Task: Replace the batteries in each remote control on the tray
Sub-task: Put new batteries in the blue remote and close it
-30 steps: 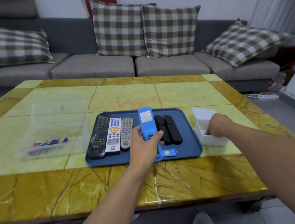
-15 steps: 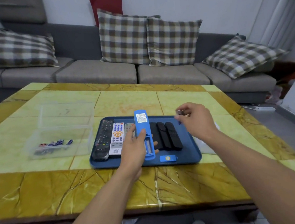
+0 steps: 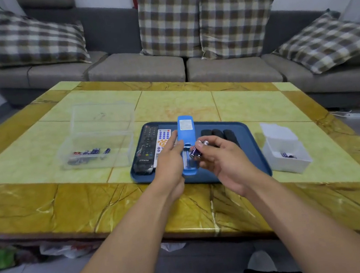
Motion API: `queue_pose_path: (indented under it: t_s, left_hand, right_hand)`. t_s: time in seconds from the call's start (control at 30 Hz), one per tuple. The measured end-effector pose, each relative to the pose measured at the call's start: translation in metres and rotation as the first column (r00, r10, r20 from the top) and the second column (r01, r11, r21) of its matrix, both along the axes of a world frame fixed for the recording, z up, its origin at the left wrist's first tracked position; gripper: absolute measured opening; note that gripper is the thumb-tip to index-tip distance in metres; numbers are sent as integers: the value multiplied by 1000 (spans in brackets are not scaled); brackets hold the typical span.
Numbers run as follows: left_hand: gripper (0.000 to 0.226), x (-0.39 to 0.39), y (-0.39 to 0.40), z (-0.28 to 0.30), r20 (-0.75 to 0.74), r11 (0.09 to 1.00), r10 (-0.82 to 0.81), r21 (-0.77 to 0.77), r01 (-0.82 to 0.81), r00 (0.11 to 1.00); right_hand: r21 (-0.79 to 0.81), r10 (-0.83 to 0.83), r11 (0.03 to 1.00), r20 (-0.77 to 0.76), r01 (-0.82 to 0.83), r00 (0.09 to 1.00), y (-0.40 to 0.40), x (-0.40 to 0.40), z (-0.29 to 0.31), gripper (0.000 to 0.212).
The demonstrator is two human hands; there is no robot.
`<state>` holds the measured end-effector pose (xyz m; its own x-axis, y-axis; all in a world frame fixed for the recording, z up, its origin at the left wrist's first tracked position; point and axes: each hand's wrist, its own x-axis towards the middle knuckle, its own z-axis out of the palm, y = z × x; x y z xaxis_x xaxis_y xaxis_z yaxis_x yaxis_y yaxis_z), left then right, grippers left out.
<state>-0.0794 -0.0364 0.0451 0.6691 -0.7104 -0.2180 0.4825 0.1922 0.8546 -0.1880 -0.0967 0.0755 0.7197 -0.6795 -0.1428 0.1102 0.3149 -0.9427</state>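
Note:
My left hand (image 3: 170, 160) grips a blue remote (image 3: 186, 133) face down over the blue tray (image 3: 252, 150), its battery bay open toward me. Just right of the bay, my right hand (image 3: 221, 157) pinches two dark blue batteries (image 3: 196, 149) at its fingertips. On the tray lie a black remote (image 3: 147, 148) and a white remote with coloured buttons (image 3: 163, 141) at the left, and black remotes (image 3: 222, 134) at the right, partly hidden by my hands.
A clear plastic box (image 3: 98, 142) holding several batteries stands left of the tray with its lid raised. A white box (image 3: 286, 152) with batteries sits to the tray's right. Beyond the yellow marble table (image 3: 91, 201) stands a grey sofa with checked cushions.
My right hand left the white box, carrying batteries, and came in beside the blue remote's open bay. My left hand kept hold of the remote, drawing it slightly nearer.

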Motion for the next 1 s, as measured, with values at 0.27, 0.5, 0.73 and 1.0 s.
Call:
queue_pose_path:
  t_s: [0.27,0.5,0.73,1.0]
  left_hand:
    - [23,0,5,1,-105,993,-116,-15,115,988]
    - [36,-5,7,5,-179,991,-123,22,129,976]
    - [42,-10,6,6,-251,992,-126,-42,119,960]
    - [43,-11,4,3,-332,994,-81,-101,49,940]
  right_hand:
    - [-78,-39,996,-20,38,999,-8,1,-1,15]
    - [-704,-168,710,-178,-7,970,-11,-5,-13,19]
    - [-773,-238,635,-178,14,955,-12,-4,-13,16]
    - [-952,-394,199,-295,-233,870,-8,-5,-10,29]
